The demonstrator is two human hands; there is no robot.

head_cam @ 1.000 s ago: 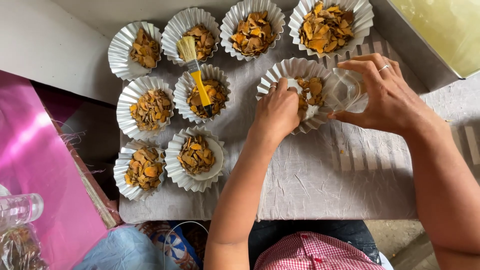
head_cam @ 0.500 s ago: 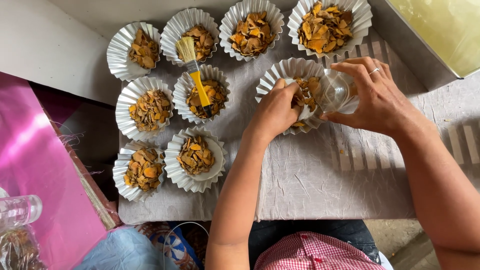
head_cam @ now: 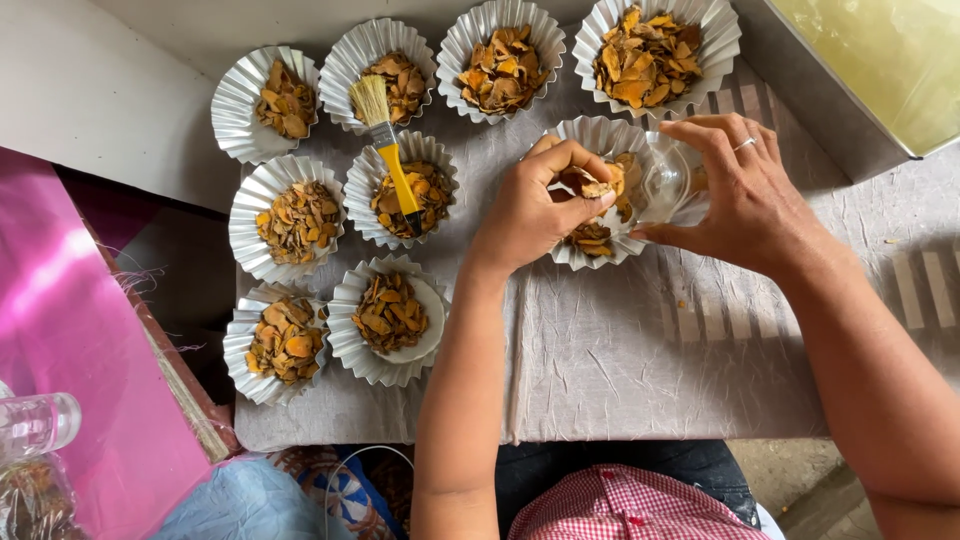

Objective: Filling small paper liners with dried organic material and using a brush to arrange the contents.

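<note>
A clear jar [head_cam: 672,182] is held tilted in the right hand [head_cam: 745,195], fingers clamped round its rim and side, over the right edge of a fluted foil cup [head_cam: 600,140] near the table's [head_cam: 640,370] middle. The left hand [head_cam: 530,205] is over the same cup, fingertips [head_cam: 590,190] pinched together on a few orange-brown dried slices [head_cam: 592,236]; more slices lie in the cup below.

Nine such cups are seen in all, each silver, round, pleated and filled w/ the same dried slices. Four stand in a row along the far edge, the rightmost [head_cam: 655,50] being the fullest. Two rows of two are set at the left, nearly touching each other. A brush [head_cam: 392,150] w/ yellow handle and pale bristles is laid across two cups, bristles on the far one, handle end on the nearer.

No labels or print can be made out. A pink sheet [head_cam: 70,330] w/ a frayed edge is seen at the left, below table level, and a clear bottle [head_cam: 35,425] beside it at bottom left. A metal tray [head_cam: 850,125] w/ a yellow-green inside is set at the top right corner, its wall close to the right hand.

The table is covered w/ grey creased cloth; open room is left on its near half, btw. the arms and to the right. The left-hand cups sit at the cloth's left edge.
</note>
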